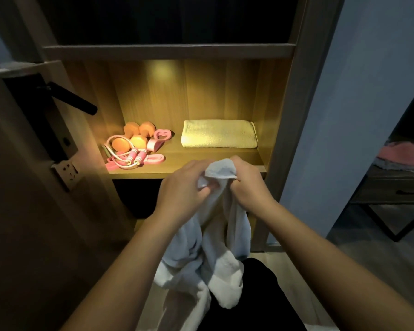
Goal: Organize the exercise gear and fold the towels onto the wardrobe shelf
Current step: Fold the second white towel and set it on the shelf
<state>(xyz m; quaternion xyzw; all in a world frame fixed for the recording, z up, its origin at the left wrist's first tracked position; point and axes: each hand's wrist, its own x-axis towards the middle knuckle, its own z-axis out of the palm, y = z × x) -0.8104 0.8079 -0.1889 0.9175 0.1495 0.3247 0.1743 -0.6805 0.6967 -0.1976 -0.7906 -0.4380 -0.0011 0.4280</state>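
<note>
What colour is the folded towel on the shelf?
Pale yellow folded towel, seen in the head view.

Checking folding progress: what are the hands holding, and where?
Both the left hand and right hand grip the white towel at its bunched top edge.

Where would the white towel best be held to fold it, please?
Probably along its top edge, from above, hands apart. The white towel hangs bunched from the left hand and right hand, gripped close together, so its lower part droops crumpled.
</note>
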